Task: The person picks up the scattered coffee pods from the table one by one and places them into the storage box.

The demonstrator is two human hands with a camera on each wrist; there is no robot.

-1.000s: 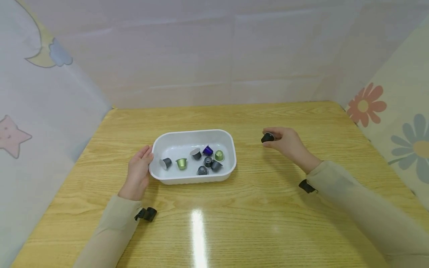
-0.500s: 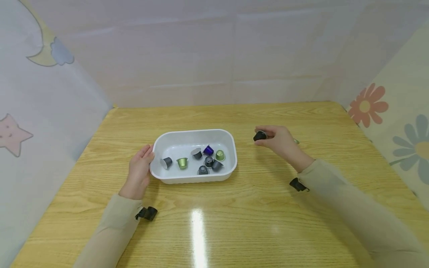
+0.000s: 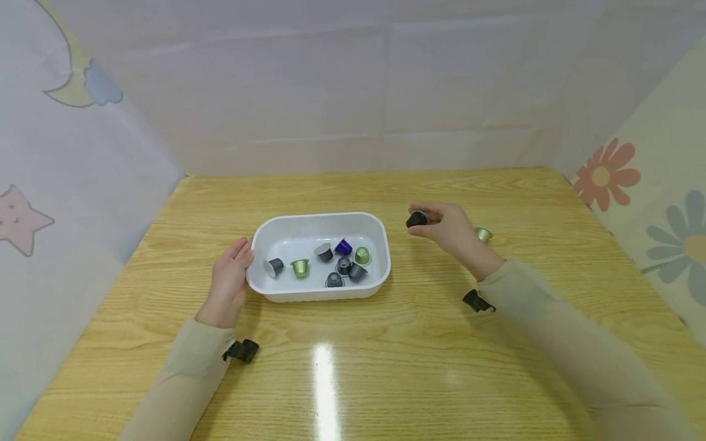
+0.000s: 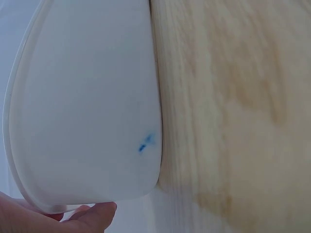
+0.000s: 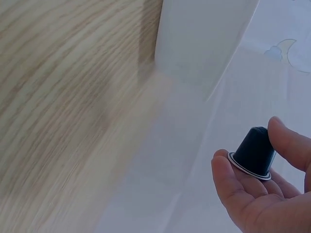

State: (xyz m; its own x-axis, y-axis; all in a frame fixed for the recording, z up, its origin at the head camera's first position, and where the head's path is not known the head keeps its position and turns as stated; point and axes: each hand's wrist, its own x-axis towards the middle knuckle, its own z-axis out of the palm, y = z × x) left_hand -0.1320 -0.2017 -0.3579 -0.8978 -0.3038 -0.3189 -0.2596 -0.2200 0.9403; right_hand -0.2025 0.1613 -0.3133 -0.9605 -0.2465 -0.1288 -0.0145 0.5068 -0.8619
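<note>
A black coffee capsule (image 3: 417, 218) is pinched between thumb and fingers of my right hand (image 3: 449, 229), above the table just right of the white tray (image 3: 320, 295). In the right wrist view the capsule (image 5: 255, 151) tilts with its foil rim downward. My left hand (image 3: 227, 285) grips the left end of the tray by its rim; the left wrist view shows fingers (image 4: 95, 218) at the tray's outer wall (image 4: 87, 107). Inside the tray lie several dark grey capsules (image 3: 334, 280), a purple capsule (image 3: 343, 247) and two green capsules (image 3: 300, 268).
Behind my right hand, a light green capsule (image 3: 483, 234) lies on the wooden table (image 3: 397, 361), partly hidden by the wrist. Printed cloth walls (image 3: 353, 92) stand at the back and both sides. Black camera mounts (image 3: 478, 301) hang from both sleeves.
My right hand has carried the black capsule leftward, closer to the tray. This uncovers the green capsule on the table behind it. The left hand and tray stay essentially in place.
</note>
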